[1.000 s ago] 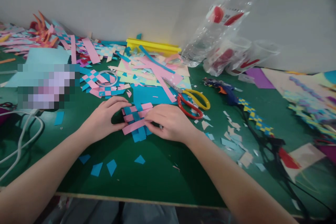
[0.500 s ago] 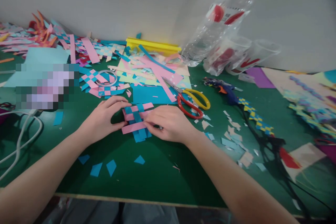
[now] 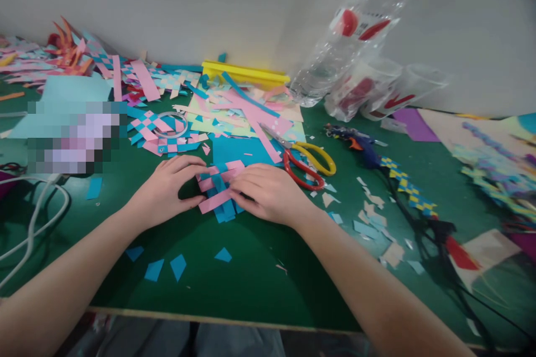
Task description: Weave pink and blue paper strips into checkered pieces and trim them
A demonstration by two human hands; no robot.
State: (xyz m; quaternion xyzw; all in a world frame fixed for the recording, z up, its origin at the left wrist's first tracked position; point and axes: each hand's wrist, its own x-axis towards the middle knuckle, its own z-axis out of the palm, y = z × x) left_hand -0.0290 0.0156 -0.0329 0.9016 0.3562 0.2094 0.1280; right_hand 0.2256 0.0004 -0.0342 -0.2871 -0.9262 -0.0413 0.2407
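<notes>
A small weave of pink and blue paper strips (image 3: 218, 183) lies a little tilted on the green table between my two hands. From the left, my left hand (image 3: 170, 187) grips its edge, the index finger at the upper corner and the thumb by the lower pink strip (image 3: 214, 201). On the other side, the fingers and thumb of my right hand (image 3: 272, 192) close on the right edge and that strip's end. Part of the weave is hidden under my right fingers. Blue strip ends stick out at the bottom.
Scissors (image 3: 307, 162) with red and yellow handles lie just beyond my right hand. A glue gun (image 3: 360, 145) with its cord, a plastic bottle (image 3: 335, 56) and cups (image 3: 402, 89) stand or lie to the right. Blue scraps (image 3: 178, 268) lie near the front edge; a white cable (image 3: 31, 223) is at left.
The weave has turned slightly counterclockwise, its right side shifting away from me. My right fingers have moved a little with it; both hands stay on it.
</notes>
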